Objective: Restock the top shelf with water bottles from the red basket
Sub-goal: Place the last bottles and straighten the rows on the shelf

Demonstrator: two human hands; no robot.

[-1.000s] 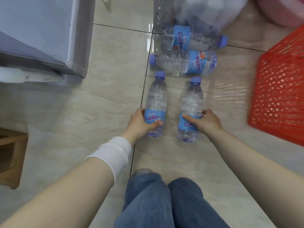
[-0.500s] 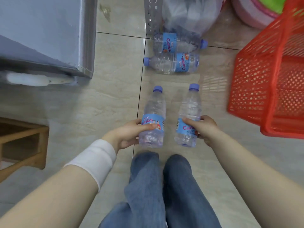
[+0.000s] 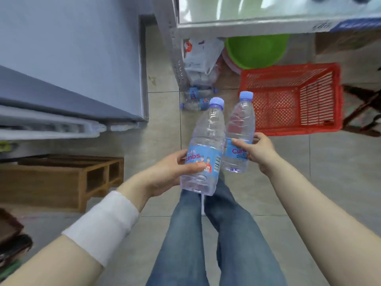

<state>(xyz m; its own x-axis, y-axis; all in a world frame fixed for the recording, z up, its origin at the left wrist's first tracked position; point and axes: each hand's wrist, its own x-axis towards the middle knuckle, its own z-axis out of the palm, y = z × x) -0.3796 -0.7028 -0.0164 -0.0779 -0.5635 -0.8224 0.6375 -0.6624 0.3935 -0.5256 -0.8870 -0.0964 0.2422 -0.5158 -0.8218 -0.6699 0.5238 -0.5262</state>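
Bottle (image 3: 206, 141) wrapped in left hand (image 3: 171, 170), second bottle (image 3: 240, 129) in right hand (image 3: 257, 153): lift both upright, set past shelf (image 3: 247, 27) edge singly.

A wide white band of soft-looking cloth (image 3: 102, 227) wraps the left forearm at the lower left of the frame, a little behind the left hand (image 3: 165, 172). The right forearm (image 3: 309, 203), at the lower right, is bare. Down the lower middle run two legs in faded blue denim jeans (image 3: 237, 240), paler along the fronts.
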